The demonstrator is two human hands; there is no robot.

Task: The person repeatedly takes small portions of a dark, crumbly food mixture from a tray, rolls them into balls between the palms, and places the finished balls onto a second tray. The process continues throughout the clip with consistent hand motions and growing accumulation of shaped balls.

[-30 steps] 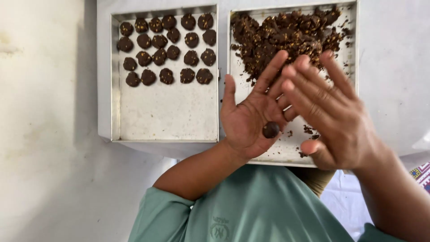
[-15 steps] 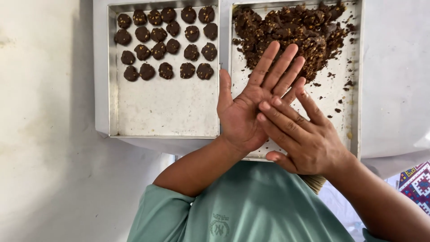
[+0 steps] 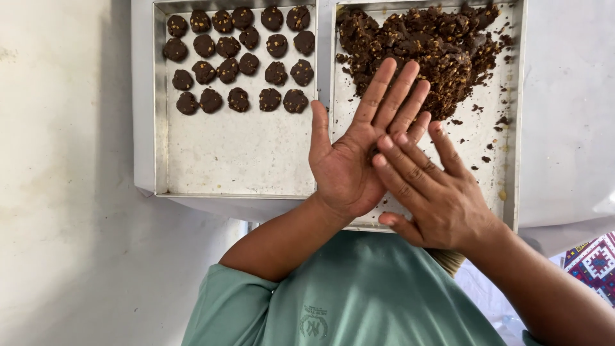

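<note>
My left hand (image 3: 349, 163) is held flat, palm up, fingers spread, over the near edge of the right metal tray (image 3: 516, 128). My right hand (image 3: 442, 195) lies palm down across its fingers and palm. A dark brown dough ball (image 3: 373, 152) is pressed between the two palms, and only a sliver of it shows. A heap of chocolate-coloured dough with nut bits (image 3: 423, 45) fills the far half of the right tray. The left metal tray (image 3: 237, 160) holds several rounded dough pieces (image 3: 238, 64) in rows at its far end.
Both trays sit side by side on a white tabletop (image 3: 564, 96). A pale wall or floor (image 3: 64, 192) is at the left. My green shirt (image 3: 359, 295) fills the bottom. A patterned cloth (image 3: 596, 263) shows at the lower right.
The dough ball lay uncovered on my left palm a second ago. My right hand has since come down over it and slid across the palm, hiding the ball.
</note>
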